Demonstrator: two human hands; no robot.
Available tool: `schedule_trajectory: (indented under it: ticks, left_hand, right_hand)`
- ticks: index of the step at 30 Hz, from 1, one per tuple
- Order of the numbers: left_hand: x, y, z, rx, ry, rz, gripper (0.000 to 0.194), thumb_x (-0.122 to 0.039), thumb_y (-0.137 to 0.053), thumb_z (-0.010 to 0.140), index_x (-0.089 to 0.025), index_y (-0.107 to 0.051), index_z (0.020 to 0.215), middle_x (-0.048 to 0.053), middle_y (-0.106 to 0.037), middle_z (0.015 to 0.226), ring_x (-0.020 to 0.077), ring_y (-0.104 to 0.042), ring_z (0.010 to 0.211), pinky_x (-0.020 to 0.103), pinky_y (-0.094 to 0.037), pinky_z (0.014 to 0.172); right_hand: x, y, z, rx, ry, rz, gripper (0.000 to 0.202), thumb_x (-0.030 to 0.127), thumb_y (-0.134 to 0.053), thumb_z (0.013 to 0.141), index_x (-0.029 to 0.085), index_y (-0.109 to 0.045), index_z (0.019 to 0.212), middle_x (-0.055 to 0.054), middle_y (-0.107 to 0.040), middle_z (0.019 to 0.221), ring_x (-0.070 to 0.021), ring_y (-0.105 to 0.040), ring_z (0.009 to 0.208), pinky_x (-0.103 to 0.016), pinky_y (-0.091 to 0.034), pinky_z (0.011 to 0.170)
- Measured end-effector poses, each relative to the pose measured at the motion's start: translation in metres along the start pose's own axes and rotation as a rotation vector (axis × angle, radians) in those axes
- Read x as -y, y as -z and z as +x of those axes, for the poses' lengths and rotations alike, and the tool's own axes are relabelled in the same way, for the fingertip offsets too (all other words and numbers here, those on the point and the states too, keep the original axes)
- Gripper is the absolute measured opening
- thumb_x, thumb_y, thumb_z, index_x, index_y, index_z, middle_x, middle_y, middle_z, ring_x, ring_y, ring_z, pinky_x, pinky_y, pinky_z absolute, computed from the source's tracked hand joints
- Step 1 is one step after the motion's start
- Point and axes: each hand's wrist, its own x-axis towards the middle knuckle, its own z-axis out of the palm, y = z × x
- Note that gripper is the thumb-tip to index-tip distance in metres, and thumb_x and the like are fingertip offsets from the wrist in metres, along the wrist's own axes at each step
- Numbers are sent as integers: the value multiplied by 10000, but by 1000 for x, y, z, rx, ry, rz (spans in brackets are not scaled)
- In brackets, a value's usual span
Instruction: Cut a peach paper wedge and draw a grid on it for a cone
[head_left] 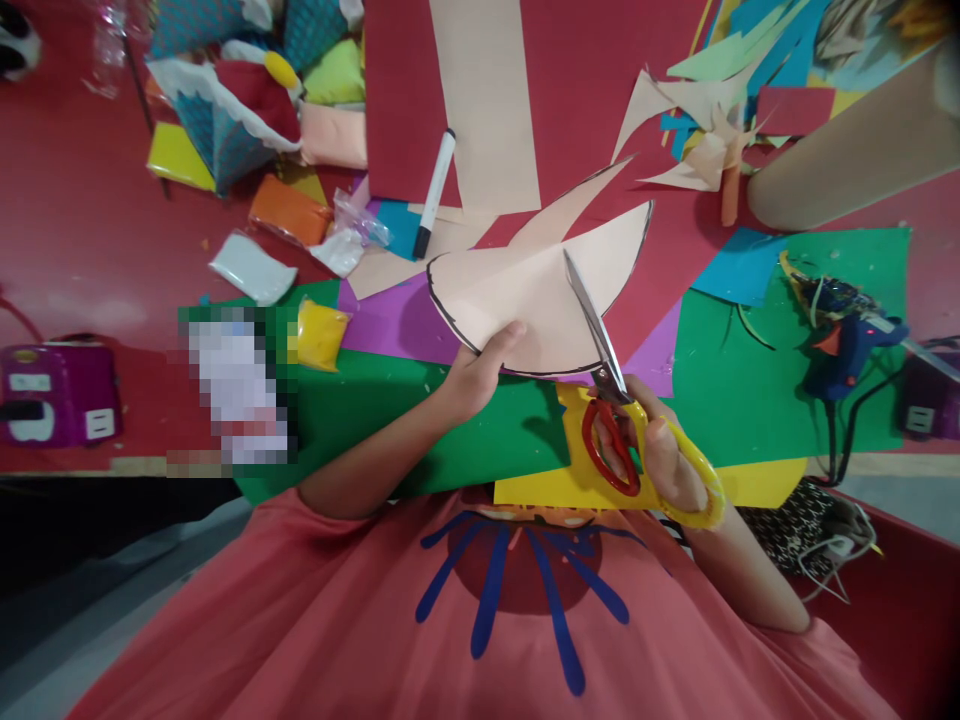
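My left hand pinches the lower left edge of a pale peach paper cutout, thumb on top and fingers beneath. The cutout has a rounded black outline and is held up above the table. In my right hand are scissors with one red and one yellow handle loop. Their blades point up and away, lying across the right part of the cutout at its lower edge. Whether the blades are fully closed is hard to make out. A curved peach strip shows just behind the cutout.
A black-and-white marker lies on red card. Paper scraps and a cardboard tube are at the upper right. A blue glue gun rests on green paper. Clay packets sit at the left.
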Motion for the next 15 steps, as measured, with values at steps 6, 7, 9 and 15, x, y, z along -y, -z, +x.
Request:
schedule_trajectory:
  ticks: [6,7,9,15]
  left_hand:
    - [-2,0,0,4,7,13,460,-530,-724,706,-233,-722,1057,18,-705,1199,281,-474,1360,415,-408,1153]
    - [-2,0,0,-2,7,18,455,-528,-725,704,-233,-724,1050,16,-709,1192,282,-479,1356,417,-408,1153]
    - [-2,0,0,-12,5,27,451,-533,-726,699,-236,-728,1039,11,-716,1176,286,-488,1347,420,-414,1149]
    - [1,1,1,7,-15,7,468,-554,-731,706,-240,-726,1052,14,-707,1199,283,-460,1370,417,-401,1159]
  right_hand:
    - [-4,-1,2,-13,5,40,513,722,-474,842,262,-533,1061,73,-424,508,-92,-325,360,-258,-241,354]
    - [-4,-1,2,-20,9,32,519,729,-476,836,256,-530,1043,79,-418,490,-90,-318,353,-251,-235,345]
    - [-6,-1,3,-36,13,17,528,742,-485,821,244,-521,993,84,-418,473,-84,-319,347,-237,-232,333]
    - [-10,2,1,-7,11,26,597,779,-495,782,236,-499,1029,74,-456,581,-64,-355,389,-216,-260,354]
